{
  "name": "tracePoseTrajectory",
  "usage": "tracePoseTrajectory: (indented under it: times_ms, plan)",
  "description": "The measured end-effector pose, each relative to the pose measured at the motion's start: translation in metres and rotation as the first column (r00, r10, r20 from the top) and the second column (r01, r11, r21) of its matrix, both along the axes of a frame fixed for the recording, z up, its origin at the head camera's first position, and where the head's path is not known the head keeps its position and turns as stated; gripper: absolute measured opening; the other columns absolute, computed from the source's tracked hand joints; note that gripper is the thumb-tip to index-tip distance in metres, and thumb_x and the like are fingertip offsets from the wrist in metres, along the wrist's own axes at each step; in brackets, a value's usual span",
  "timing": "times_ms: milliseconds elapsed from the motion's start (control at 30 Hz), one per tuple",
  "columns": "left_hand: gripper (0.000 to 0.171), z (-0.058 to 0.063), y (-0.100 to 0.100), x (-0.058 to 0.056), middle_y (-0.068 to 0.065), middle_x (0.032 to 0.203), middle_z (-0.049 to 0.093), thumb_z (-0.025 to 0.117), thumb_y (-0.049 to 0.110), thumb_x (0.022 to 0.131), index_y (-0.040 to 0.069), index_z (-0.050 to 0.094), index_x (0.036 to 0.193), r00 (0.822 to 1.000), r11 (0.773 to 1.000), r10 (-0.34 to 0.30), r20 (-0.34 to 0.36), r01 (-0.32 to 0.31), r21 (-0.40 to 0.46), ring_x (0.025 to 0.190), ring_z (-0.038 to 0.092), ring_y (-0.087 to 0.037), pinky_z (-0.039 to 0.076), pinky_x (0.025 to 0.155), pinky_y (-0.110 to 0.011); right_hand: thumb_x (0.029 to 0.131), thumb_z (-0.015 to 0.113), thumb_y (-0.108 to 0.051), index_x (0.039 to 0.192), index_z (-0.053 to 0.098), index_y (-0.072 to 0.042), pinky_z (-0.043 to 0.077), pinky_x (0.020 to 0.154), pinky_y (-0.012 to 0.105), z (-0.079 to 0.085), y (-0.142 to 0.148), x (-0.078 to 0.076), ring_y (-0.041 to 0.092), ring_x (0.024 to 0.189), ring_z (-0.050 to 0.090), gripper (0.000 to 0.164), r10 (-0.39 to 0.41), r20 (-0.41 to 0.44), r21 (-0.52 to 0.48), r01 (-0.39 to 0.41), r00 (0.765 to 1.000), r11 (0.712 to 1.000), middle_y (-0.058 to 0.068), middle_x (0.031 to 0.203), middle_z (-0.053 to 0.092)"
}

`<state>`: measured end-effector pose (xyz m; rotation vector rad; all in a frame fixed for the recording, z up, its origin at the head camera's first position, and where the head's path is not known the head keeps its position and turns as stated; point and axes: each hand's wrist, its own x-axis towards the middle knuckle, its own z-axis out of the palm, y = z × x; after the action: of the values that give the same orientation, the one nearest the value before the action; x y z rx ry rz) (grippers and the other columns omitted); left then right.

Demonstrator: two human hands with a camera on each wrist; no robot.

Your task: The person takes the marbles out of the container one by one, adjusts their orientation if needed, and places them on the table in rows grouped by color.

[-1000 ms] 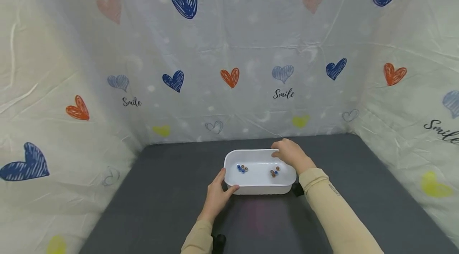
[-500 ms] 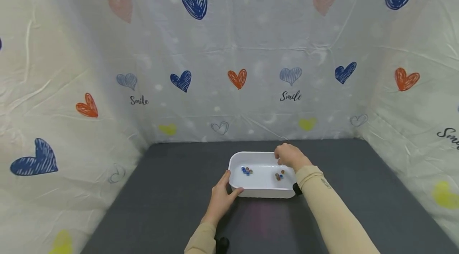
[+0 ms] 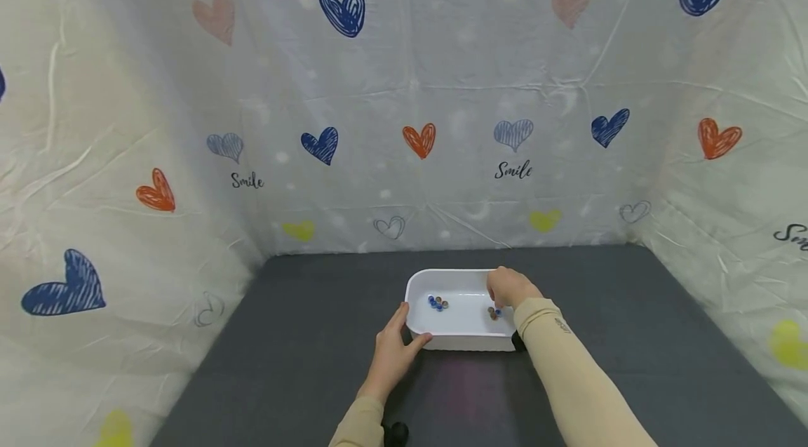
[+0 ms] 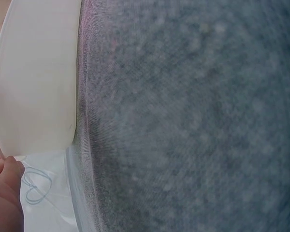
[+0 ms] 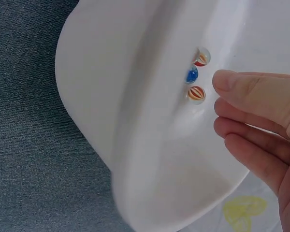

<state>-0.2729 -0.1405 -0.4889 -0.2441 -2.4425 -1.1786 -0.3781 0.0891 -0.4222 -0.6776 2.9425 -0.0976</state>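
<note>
A white rectangular tub with rounded corners stands on the dark tabletop. My left hand holds its front left corner, thumb at the front rim and fingers at the left side. In the left wrist view, fingertips touch the tub's rim. My right hand reaches down into the tub's right part, fingers bent and thumb close to the index finger. Close by lie a blue marble and two striped marbles. Whether the right fingertips pinch a marble is hidden behind the thumb.
Several blue and brown marbles lie together in the tub's left half. The dark tabletop spreads around the tub. A pale curtain printed with hearts encloses the back and sides.
My right hand has lowered from the back rim into the tub, over the right marbles, and its fingers have drawn closer together. The left hand stays at the tub's corner. The view shifted slightly.
</note>
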Motion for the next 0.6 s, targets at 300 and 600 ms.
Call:
tracePoseTrajectory:
  times_ms: [300,600]
  plan:
    - [0.074,0.002,0.000,0.003,-0.022,0.130,0.034,0.071,0.027,0.071,-0.005,0.036,0.128,1.000,1.000,-0.011,0.018,0.011,-0.009,0.111,0.042,-0.030,0.038,0.091,-0.041,0.065,0.071,-0.006,0.051,0.052,-0.012,0.040,0.047,0.027,-0.004,0.002,0.013,0.014,0.051,0.040,0.025,0.023,-0.050,-0.001,-0.023,0.998,1.000,-0.003,0.051,0.047]
    - [0.074,0.001,0.000,0.001,-0.023,0.129,0.035,0.071,0.026,0.070,-0.006,0.037,0.127,1.000,1.000,-0.009,-0.007,0.009,-0.016,0.110,0.043,-0.031,0.039,0.089,-0.040,0.062,0.072,-0.004,0.049,0.050,-0.013,0.041,0.048,0.026,-0.015,0.004,0.012,0.013,0.051,0.041,0.027,0.063,-0.112,-0.024,-0.066,0.992,0.998,-0.006,0.049,0.045]
